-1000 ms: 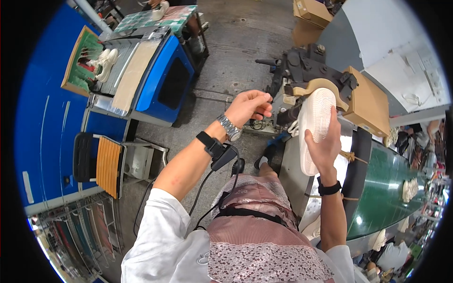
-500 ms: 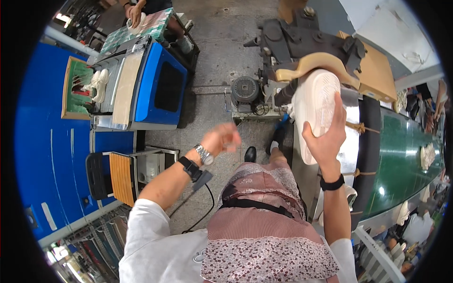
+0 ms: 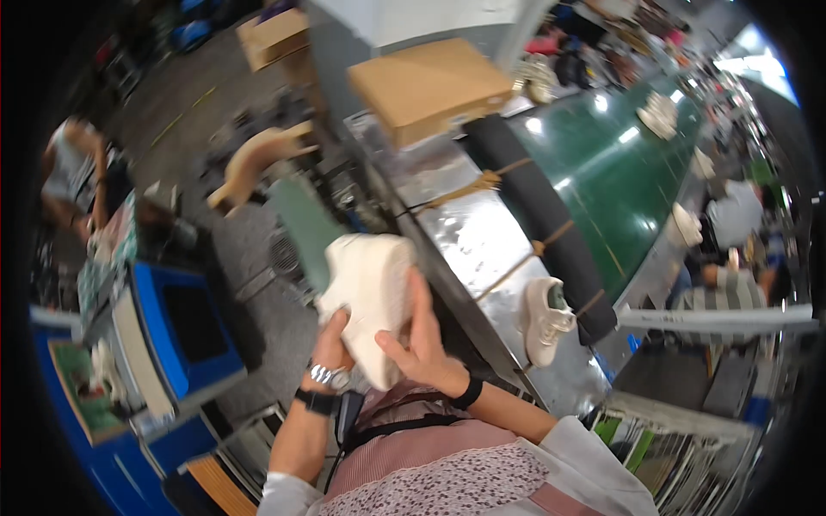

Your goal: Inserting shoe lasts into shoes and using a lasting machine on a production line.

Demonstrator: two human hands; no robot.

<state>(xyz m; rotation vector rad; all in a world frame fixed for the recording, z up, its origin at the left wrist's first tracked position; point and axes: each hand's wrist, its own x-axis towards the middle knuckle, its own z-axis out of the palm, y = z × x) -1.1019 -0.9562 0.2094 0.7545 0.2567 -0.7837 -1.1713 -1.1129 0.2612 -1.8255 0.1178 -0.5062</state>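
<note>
An off-white shoe [image 3: 366, 275] is in front of my body, tilted, with both hands on it. My left hand [image 3: 330, 344] grips its lower left side, thumb pressed on the surface. My right hand [image 3: 422, 340] wraps round the right side, its thumb across the lower part. Beyond the shoe's upper end shows a long, smooth green piece [image 3: 301, 224], shaped like a shoe last; the shoe hides where the two meet. Another white shoe [image 3: 544, 322], green inside, lies on the metal ledge [image 3: 460, 224] to the right.
A dark machine with a curved tan pad [image 3: 249, 168] stands ahead. Right of the ledge, a black roll [image 3: 533, 211] borders a green conveyor belt [image 3: 594, 172] carrying shoes. A cardboard box [image 3: 430, 82] lies at the back. A blue machine [image 3: 185, 318] stands left, with a person [image 3: 82, 172] beyond it.
My left hand has come over to the shoe, and both hands now hold it. The shoe has come away from the tan pad and turned. My view has swung right.
</note>
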